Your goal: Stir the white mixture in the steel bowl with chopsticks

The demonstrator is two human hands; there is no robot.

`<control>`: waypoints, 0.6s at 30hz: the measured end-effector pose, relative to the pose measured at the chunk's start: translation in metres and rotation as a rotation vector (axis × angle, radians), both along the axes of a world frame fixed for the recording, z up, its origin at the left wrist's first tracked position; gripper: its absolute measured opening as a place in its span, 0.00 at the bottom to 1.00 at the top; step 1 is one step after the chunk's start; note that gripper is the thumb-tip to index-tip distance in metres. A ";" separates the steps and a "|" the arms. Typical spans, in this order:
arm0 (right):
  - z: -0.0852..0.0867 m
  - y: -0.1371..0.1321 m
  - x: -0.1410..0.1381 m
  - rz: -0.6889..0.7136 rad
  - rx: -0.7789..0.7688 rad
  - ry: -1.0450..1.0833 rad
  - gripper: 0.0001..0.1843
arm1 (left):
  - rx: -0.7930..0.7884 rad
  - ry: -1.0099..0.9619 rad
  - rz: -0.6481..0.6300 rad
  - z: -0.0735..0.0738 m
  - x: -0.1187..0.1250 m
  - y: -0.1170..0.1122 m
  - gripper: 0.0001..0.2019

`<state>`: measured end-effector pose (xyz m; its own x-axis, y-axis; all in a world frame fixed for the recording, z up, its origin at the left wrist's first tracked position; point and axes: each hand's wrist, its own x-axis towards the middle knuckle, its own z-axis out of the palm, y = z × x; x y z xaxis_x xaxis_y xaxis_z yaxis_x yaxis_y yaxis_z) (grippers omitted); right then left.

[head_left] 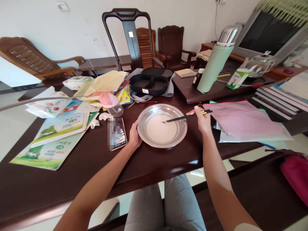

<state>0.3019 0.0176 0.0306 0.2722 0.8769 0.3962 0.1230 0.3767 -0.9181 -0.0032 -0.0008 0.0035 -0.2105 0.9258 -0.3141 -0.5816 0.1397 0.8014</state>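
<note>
One round silver metal basin stands between the left hand and the right hand, in which are two slim black chopsticks. Near the left hand: one rectangular phone, two crumpled white tissues. Beyond the right: one pale-green cylindrical flask.

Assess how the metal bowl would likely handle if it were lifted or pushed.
The metal bowl would likely feel stiff, given its shiny metal wall. Its smooth surface might slide readily on the glossy table if pushed. Tilting may spill the white contents, since the bowl has no lid.
</note>
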 end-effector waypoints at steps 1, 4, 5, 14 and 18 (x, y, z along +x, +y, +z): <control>-0.001 0.001 0.001 -0.026 0.003 0.024 0.35 | 0.001 0.000 -0.001 -0.001 0.000 0.000 0.15; -0.003 0.000 0.000 0.044 -0.015 0.016 0.35 | 0.012 -0.004 -0.003 -0.003 -0.001 0.001 0.17; -0.004 -0.001 -0.001 0.099 -0.028 -0.008 0.35 | 0.018 -0.006 -0.002 -0.004 -0.001 0.001 0.17; -0.005 0.002 0.003 -0.008 0.011 0.020 0.33 | 0.018 -0.006 0.000 -0.004 -0.001 0.002 0.16; -0.004 -0.001 0.000 0.101 -0.016 -0.039 0.34 | 0.009 -0.010 -0.008 -0.005 -0.003 0.002 0.16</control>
